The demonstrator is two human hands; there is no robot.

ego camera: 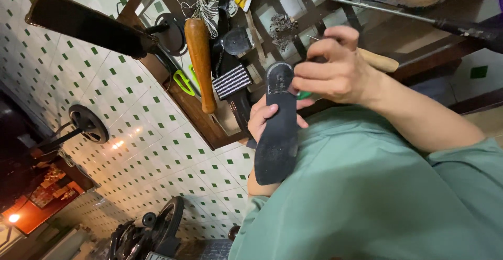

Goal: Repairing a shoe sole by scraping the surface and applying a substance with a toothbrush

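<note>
My left hand (263, 117) is wrapped around the back of a flat black shoe sole (276, 134) and holds it upright against my green shirt. Only the fingertips show at the sole's edges. My right hand (334, 71) is closed on a small tool with a green handle (304, 95), pressed at the sole's upper end, which has pale marks on it. The tool's tip is hidden by the fingers.
A wood-framed glass table (188, 110) lies in front, holding a long wooden handle (200, 55), a black-and-white striped piece (231, 80), green scissors (183, 83), tangled thread (208, 0), small nails (283, 26) and a metal rod (367, 6). A wheel (167, 222) stands on the tiled floor.
</note>
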